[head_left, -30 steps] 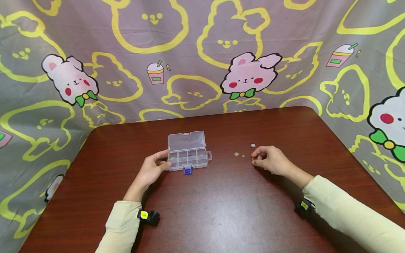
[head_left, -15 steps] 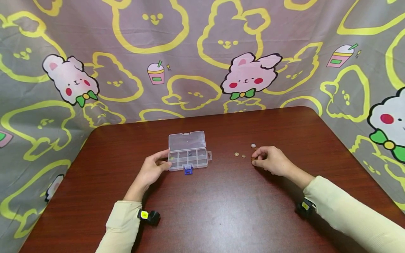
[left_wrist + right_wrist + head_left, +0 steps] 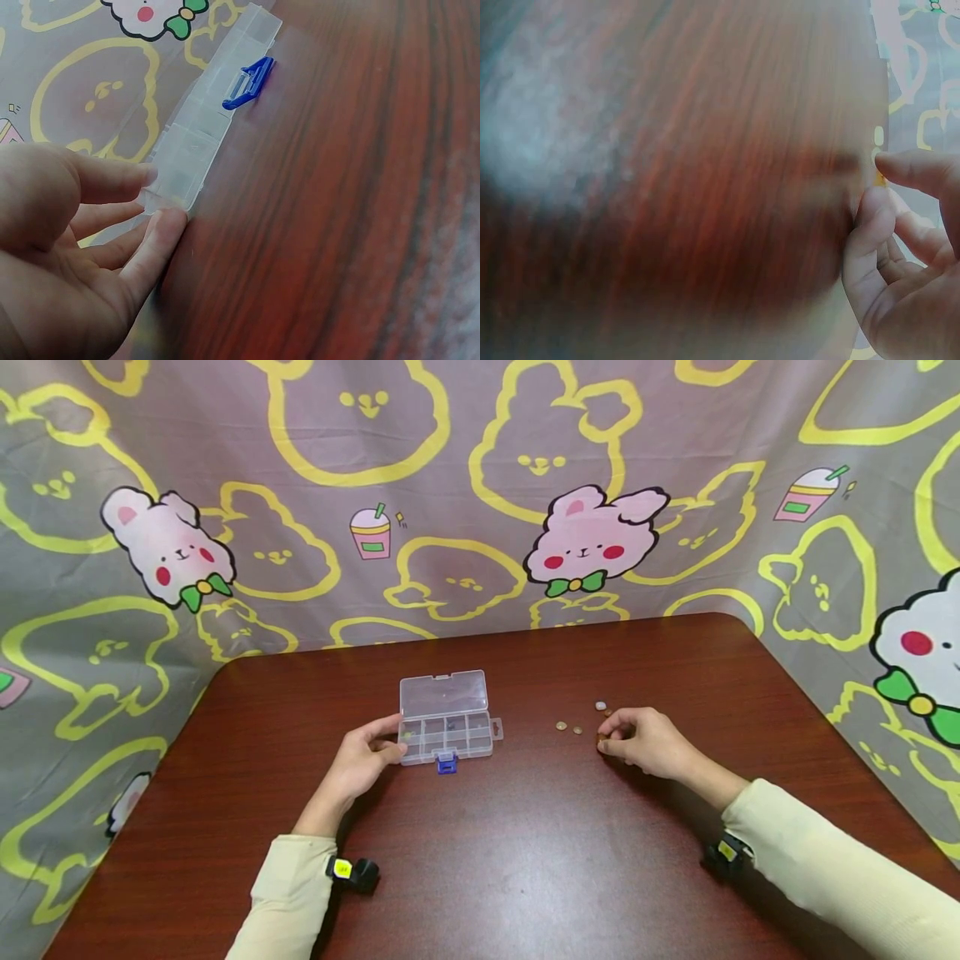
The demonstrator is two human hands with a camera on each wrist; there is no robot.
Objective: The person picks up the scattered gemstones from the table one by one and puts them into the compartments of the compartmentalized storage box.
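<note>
My left hand (image 3: 363,762) holds the left end of a clear plastic compartment box (image 3: 480,750), thumb at the front corner and fingers at the side. The box's lid (image 3: 442,695) stands raised at the back, and a blue latch (image 3: 447,764) hangs at the front. Small bits lie in a few compartments, one yellowish-green, one dark. To the right, my right hand (image 3: 647,742) pinches a small amber-brown piece (image 3: 602,741) between thumb and index finger, low over the table; the fingers hide much of it. In the right wrist view an orange edge (image 3: 880,180) shows between the fingertips.
Left of the right hand lie two small pale round pieces (image 3: 561,726). Just behind its fingers are a whitish piece (image 3: 601,705) and a tiny brown one (image 3: 608,713). The brown wooden table (image 3: 510,860) meets a patterned cloth (image 3: 450,568) at the back and sides.
The right hand shifts very slightly to the right, and the tiny brown piece behind its fingers shows more. The left hand and box stay as they were.
</note>
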